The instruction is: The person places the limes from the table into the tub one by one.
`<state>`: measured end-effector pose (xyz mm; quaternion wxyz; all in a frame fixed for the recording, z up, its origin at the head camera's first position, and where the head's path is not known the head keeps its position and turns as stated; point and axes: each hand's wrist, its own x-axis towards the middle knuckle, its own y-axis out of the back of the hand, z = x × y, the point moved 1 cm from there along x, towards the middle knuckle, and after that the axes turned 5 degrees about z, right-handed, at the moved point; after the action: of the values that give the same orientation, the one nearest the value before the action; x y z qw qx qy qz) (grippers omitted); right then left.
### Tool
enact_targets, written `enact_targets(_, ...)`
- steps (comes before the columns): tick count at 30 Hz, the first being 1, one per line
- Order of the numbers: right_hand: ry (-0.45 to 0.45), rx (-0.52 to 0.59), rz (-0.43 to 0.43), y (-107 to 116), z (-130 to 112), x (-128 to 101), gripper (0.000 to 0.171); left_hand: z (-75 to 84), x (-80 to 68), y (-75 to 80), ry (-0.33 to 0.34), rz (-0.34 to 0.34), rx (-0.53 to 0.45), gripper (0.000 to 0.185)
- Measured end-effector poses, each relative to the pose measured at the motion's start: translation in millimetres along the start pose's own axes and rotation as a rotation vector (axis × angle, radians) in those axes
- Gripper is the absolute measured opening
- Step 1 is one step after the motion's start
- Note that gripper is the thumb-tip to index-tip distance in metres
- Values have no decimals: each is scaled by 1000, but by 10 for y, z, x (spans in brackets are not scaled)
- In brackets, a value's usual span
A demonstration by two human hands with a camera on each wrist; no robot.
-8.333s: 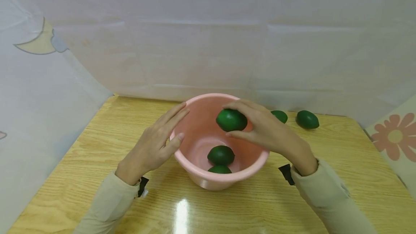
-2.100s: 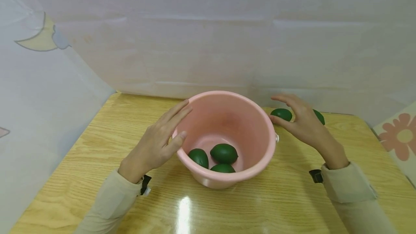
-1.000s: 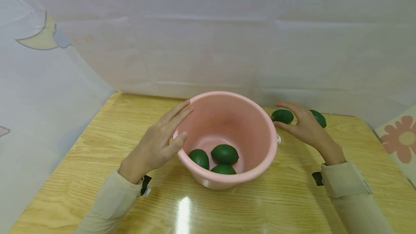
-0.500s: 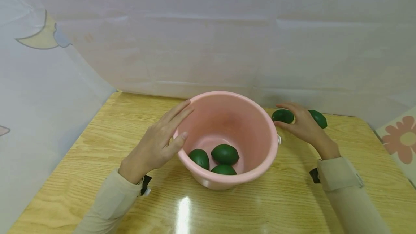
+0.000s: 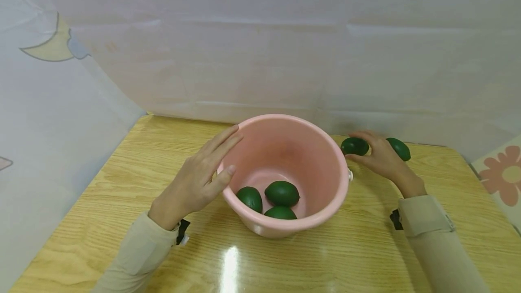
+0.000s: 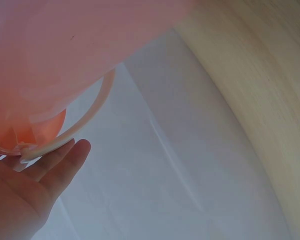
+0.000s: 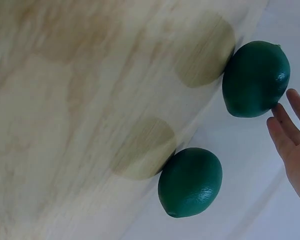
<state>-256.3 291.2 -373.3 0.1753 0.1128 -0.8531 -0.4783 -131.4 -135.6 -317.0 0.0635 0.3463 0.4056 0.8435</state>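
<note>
My left hand (image 5: 195,180) rests on the left rim of a pink bucket (image 5: 309,162), its fingers fairly straight. In the left wrist view the bucket's pale handle (image 6: 92,107) curves past those fingers. Three green limes lie in the bucket, one being the lime (image 5: 282,193) in the middle. To the right of the bucket, my right hand (image 5: 380,155) reaches around a lime (image 5: 355,147) on the table, fingers above it and thumb below. The right wrist view shows fingertips (image 7: 278,111) at this lime's edge (image 7: 256,79); a firm grip is not visible.
Another lime (image 5: 399,149) lies just right of my right hand, partly hidden by it. The wooden table (image 5: 101,220) ends at a pale cloth wall (image 5: 260,58) close behind the limes. A white handle knob (image 5: 350,175) sticks out on the bucket's right side.
The lime my right hand held over the bucket earlier is out of that hand, and three limes now lie inside. My right hand moved right to a table lime, its fingers drawing slightly closer.
</note>
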Motion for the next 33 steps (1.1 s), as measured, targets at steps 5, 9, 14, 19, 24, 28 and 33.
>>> enact_targets(5,-46,-3,-43,-1,19,25,69,-4,1,-4,-7,8,-2,58)
enact_targets(9,-86,-14,-72,-11,72,34,75,-7,2,-10,-8,7,-5,58)
enact_targets(14,-130,-18,-101,-23,119,27,84,-4,1,-13,-3,2,0,58)
enact_targets(19,-147,-12,-112,-30,147,28,85,3,3,-14,-3,5,1,57)
enact_targets(24,-135,-22,-110,-12,141,28,80,7,16,-15,-9,9,-2,58)
enact_targets(28,-135,-28,-110,-4,144,20,77,-4,23,-26,-11,12,-3,58)
enact_targets(33,-143,-22,-129,-46,194,7,76,-11,21,-36,-7,5,-3,58)
